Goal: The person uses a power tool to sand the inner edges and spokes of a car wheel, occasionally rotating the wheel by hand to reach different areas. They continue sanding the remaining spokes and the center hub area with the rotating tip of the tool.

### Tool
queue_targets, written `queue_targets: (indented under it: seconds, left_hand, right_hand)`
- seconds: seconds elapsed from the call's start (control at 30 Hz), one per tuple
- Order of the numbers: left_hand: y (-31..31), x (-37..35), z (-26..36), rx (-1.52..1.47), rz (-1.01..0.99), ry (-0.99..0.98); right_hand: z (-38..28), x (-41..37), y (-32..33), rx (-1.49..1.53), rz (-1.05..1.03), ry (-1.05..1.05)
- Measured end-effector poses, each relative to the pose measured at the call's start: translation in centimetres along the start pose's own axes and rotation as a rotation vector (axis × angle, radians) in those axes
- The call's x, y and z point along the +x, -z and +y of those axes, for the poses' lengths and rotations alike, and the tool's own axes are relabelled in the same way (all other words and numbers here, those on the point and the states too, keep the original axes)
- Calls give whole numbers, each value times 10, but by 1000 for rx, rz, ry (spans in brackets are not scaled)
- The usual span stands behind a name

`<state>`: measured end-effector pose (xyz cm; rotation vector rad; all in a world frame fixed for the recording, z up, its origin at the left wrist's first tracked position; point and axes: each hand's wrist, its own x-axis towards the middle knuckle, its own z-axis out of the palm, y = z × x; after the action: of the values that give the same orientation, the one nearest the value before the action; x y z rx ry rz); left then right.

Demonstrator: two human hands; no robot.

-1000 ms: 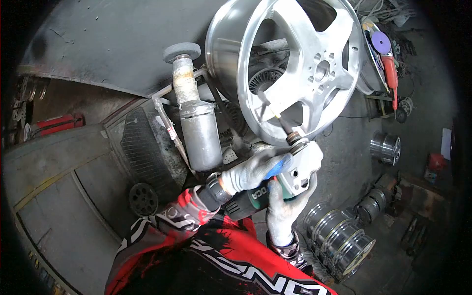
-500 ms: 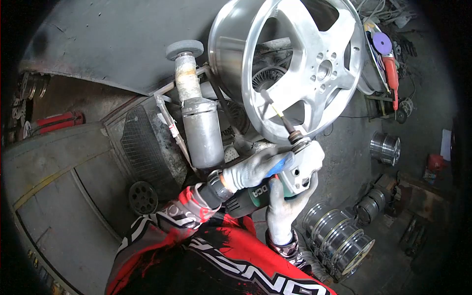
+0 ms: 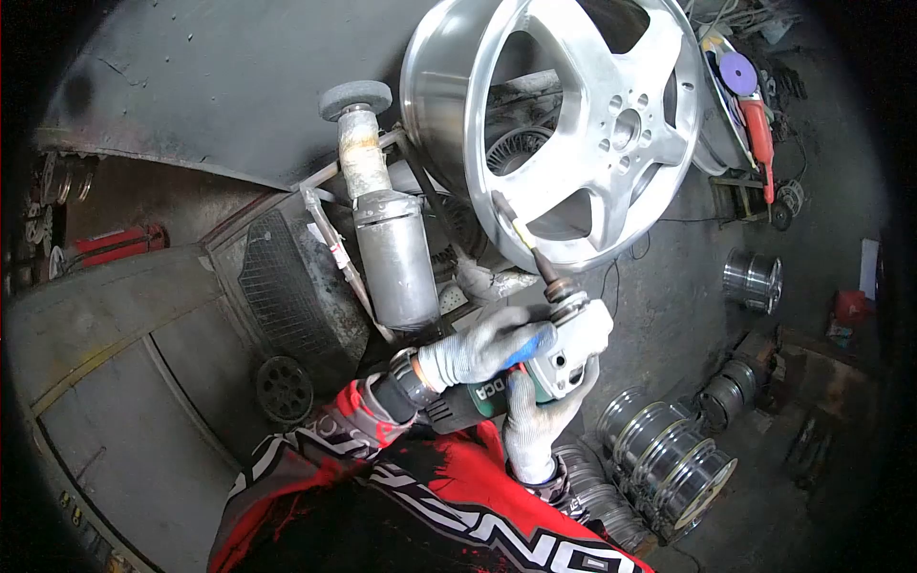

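Note:
A green-bodied power grinder (image 3: 485,390) marked DCA, with a pale metal head, is held in both my gloved hands. My left hand (image 3: 482,351), in a white glove with a blue patch, is closed over its top side. From below, my right hand (image 3: 540,420) wraps around the head end. A narrow tapered attachment (image 3: 535,253) sticks out from the head. Its blurred tip overlaps the lower left part of a large silver alloy wheel (image 3: 573,181), near the rim; whether it touches cannot be made out.
Left of the wheel stands a grey bench grinder (image 3: 396,272) with a round stone (image 3: 355,98) on top. Stacked wheel rims (image 3: 664,458) lie at lower right, another rim (image 3: 752,282) farther back. A red polisher (image 3: 757,134) with a purple pad is at upper right.
My hands and the grinder have shifted slightly left and down in view. The attachment's tip has moved left on the wheel, toward its outer rim. Both hands keep their hold.

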<state>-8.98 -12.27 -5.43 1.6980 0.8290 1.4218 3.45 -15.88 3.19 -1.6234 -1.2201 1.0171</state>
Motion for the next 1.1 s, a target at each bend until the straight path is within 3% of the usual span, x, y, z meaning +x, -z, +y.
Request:
queue_targets:
  seconds: [0.03,0.17,0.23,0.27,0.37,0.4,0.5,0.53,0.57,0.63,0.67,0.7,0.77,0.8,0.83,0.9,0.93,0.97,1.03,1.07,1.1]
  left_hand:
    - [8,10,16,-455,-165,466]
    - [-1,14,25,-411,-67,476]
    - [-2,23,15,90,-32,84]
    - [-3,29,11,154,-24,-4]
    - [-7,50,-1,134,-66,-10]
    - [3,70,18,-236,-102,266]
    - [-2,65,7,-141,-227,356]
    - [-7,58,5,-39,-116,151]
    - [-7,49,6,61,-96,71]
    - [-6,41,17,-95,-78,199]
    - [-8,31,16,229,-64,23]
    - [-8,34,22,230,-65,22]
    - [-6,46,36,-46,-60,369]
    - [-17,33,16,460,1,-49]
    - [-20,39,13,463,3,-52]
    - [-27,60,3,-84,-67,293]
    - [-25,78,7,-43,-12,189]
    - [-22,96,15,-266,-19,340]
    - [-27,114,-1,-90,-73,247]
    - [-31,125,-3,-311,10,377]
    - [-31,135,-10,-406,-85,513]
  right_hand:
    - [2,-2,3,2,3,1]
    - [17,-3,15,99,-72,36]
    - [18,11,15,166,-87,41]
    - [18,19,16,168,-87,66]
    - [15,37,12,200,-9,61]
    - [15,40,13,200,-9,62]
    - [15,44,16,232,2,27]
    - [14,41,16,253,-24,9]
    - [14,38,17,278,-50,-11]
    - [15,30,20,251,-92,-43]
    - [15,27,21,239,-94,-57]
    - [16,25,22,225,-96,-70]
    - [20,32,26,239,-118,-62]
    - [22,37,29,251,-141,-55]
    - [22,43,32,252,-143,-52]
    - [24,61,37,274,-119,-52]
    - [26,72,39,273,-115,2]
    - [22,82,41,299,-109,10]
    - [20,102,42,340,-78,16]
    - [18,111,44,364,-94,3]
    - [19,115,45,364,-99,4]
